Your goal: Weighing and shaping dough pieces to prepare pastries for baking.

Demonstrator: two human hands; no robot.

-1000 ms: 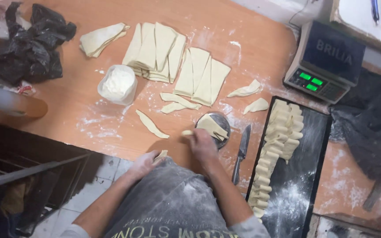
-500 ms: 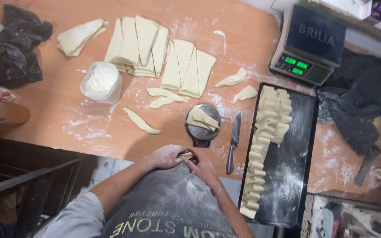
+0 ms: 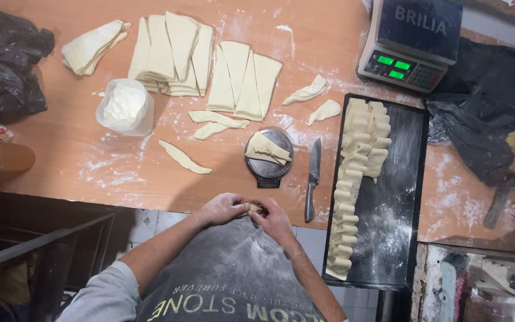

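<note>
- The left hand (image 3: 222,209) and the right hand (image 3: 274,218) meet at the near edge of the wooden table (image 3: 78,143), just in front of the small round scale (image 3: 269,156).
- Both hands are curled narrow around one small piece of dough (image 3: 254,208), pinched between the fingertips of each; only a sliver of it shows.
- On the round scale lies a folded dough strip (image 3: 266,149).
- Just right of the scale a knife (image 3: 312,177) lies with its blade pointing away from the person.
- Right of the knife sits a black tray (image 3: 400,179), dusted with flour and carrying rows of shaped dough pieces (image 3: 356,179) along its left side.
- Left of the scale a loose dough strip (image 3: 185,157) lies on the floured table, with two more strips (image 3: 216,122) behind it.
- Further left stands a tub of flour (image 3: 125,107).
- Behind the scale lie stacks of cut dough sheets (image 3: 210,62).
- A digital scale (image 3: 415,42) stands beyond the tray's far end.
- Black plastic bags (image 3: 4,65) lie at the table's far left.
</note>
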